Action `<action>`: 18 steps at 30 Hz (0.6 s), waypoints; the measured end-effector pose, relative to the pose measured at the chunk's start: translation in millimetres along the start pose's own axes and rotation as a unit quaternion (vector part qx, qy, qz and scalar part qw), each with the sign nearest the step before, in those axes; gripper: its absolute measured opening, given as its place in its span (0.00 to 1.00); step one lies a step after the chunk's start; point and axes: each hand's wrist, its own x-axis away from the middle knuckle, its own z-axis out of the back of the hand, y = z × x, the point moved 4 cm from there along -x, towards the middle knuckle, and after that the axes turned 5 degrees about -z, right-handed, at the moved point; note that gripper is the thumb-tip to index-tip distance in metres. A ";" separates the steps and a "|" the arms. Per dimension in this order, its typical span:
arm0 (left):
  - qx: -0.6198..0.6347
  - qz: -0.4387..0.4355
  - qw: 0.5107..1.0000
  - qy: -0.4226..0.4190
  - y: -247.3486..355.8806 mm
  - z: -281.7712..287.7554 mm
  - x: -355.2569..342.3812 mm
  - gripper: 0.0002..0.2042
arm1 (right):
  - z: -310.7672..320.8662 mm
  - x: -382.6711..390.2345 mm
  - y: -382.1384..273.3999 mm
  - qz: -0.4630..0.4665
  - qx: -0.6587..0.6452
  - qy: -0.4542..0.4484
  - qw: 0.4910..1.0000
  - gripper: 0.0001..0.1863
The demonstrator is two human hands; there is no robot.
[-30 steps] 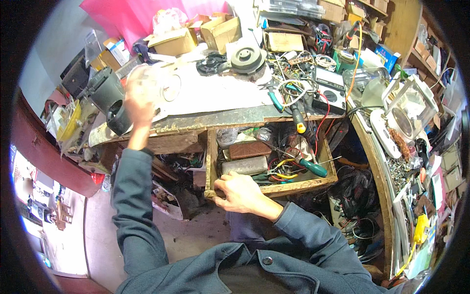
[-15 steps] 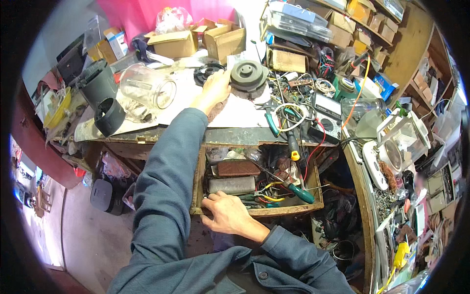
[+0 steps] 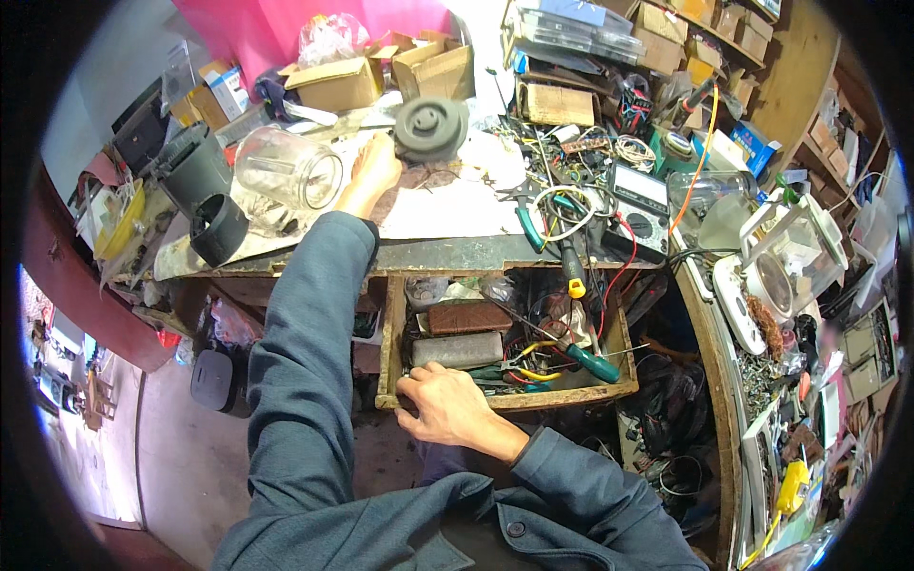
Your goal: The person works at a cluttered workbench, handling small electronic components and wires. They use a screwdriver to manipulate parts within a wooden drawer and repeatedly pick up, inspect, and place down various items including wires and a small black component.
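Note:
My left hand [image 3: 377, 171] reaches over the workbench, its fingers closed at the left edge of a grey round lid-like part [image 3: 431, 131] with a raised hub. The fingertips are partly hidden, and the part is slightly blurred. Left of this hand, a clear plastic jug [image 3: 286, 169] lies on its side. Lower down, my right hand [image 3: 447, 407] curls its fingers over the front edge of an open wooden drawer [image 3: 562, 396]. Inside the drawer, near those fingers, are a grey block [image 3: 458, 351], a brown block [image 3: 468, 319] and a green-handled screwdriver [image 3: 592, 364].
Cutters with teal handles [image 3: 529, 219] and a multimeter [image 3: 636, 211] lie right on the bench among cables. Dark cylindrical housings [image 3: 217, 228] stand left. Cardboard boxes [image 3: 338, 84] line the back. A cluttered side bench holds a white appliance [image 3: 731, 303].
The grey round part and my left hand have shifted left. The black disc seen beside the hand earlier is now hidden. My right hand stays at the drawer edge.

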 end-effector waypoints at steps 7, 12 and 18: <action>0.075 -0.027 0.993 0.089 -31.4 -9.9 -11.6 0.18 | -1.1 1.6 -0.9 0.002 0.007 0.001 1.000 0.20; 0.567 0.046 0.821 0.039 -5.5 22.2 -9.8 0.10 | 1.4 2.8 1.7 -0.014 0.015 0.002 1.000 0.20; 0.756 -0.018 0.649 -0.083 18.3 82.4 42.7 0.09 | -2.0 5.1 -1.6 0.002 0.033 0.017 0.999 0.20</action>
